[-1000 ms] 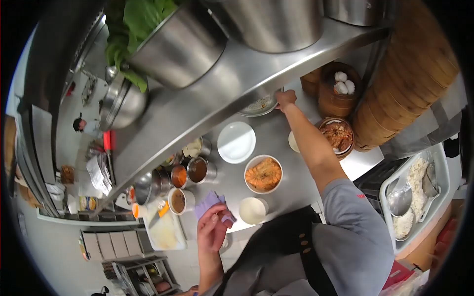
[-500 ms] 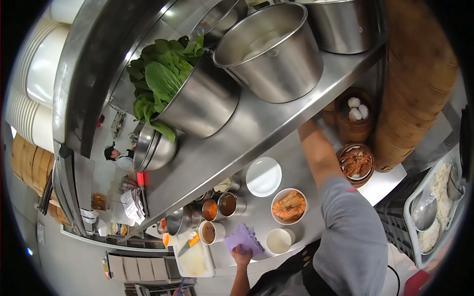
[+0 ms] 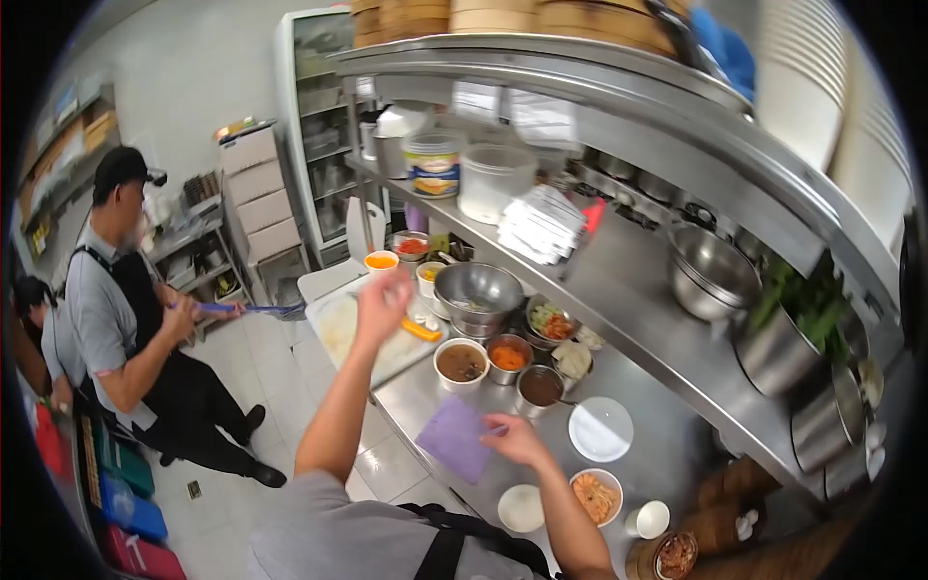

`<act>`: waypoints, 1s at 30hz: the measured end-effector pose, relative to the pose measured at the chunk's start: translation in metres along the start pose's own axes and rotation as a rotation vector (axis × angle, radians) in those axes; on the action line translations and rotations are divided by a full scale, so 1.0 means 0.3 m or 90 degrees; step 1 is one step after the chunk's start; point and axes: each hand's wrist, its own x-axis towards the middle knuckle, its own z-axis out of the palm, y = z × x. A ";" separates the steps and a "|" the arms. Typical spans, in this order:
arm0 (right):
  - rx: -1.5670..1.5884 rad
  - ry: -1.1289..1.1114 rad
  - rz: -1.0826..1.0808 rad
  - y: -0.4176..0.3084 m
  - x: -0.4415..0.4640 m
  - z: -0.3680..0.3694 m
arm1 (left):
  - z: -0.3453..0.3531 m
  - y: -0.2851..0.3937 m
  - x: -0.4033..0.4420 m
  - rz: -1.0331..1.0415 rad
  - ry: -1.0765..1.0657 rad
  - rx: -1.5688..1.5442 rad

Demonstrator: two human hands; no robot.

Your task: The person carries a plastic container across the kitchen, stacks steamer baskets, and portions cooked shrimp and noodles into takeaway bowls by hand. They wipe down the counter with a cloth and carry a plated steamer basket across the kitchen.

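My left hand [image 3: 385,302] is raised over the white cutting board [image 3: 333,329], just below a cup of orange food [image 3: 382,262]. Motion smears its fingers, so their grip is unclear. On the steel counter, my right hand [image 3: 514,440] has its fingers at the right edge of a purple cloth [image 3: 452,440] and appears to pinch it. Above the cloth is a white tub of brown soup [image 3: 461,364]. To the right hand's right lies a white plate [image 3: 601,428]. Below are a pale round bowl [image 3: 522,508] and a bowl of orange prawns [image 3: 594,496].
A yellow-handled knife [image 3: 420,331] rests on the board. Steel pots of sauce [image 3: 539,389] and a mixing bowl [image 3: 478,295] crowd the counter. A steel shelf [image 3: 619,319] overhangs it. A co-worker [image 3: 145,309] at left holds a blue-handled tool. A white cup [image 3: 648,520] stands by the prawns.
The view has swung left. My left hand has left the cloth and risen toward the board. My right hand has come back from under the shelf to the cloth.
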 end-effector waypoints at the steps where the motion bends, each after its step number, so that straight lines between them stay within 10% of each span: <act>1: -0.041 -0.023 -0.004 0.008 0.046 0.067 | -0.046 0.022 0.151 -0.037 0.069 0.005; 9: -0.363 -0.017 0.269 0.067 0.221 0.444 | -0.090 -0.292 1.038 -0.180 0.116 -0.067; 14: -0.373 0.019 0.326 0.045 0.227 0.475 | 0.037 -0.508 1.220 -0.314 -0.096 -0.120; 24: -0.339 0.127 0.207 -0.052 0.281 0.440 | 0.035 -0.460 1.169 -0.241 -0.020 -0.063; 30: -0.141 0.239 -0.011 -0.244 0.332 0.314 | -0.112 -0.437 1.120 -0.266 0.152 -0.590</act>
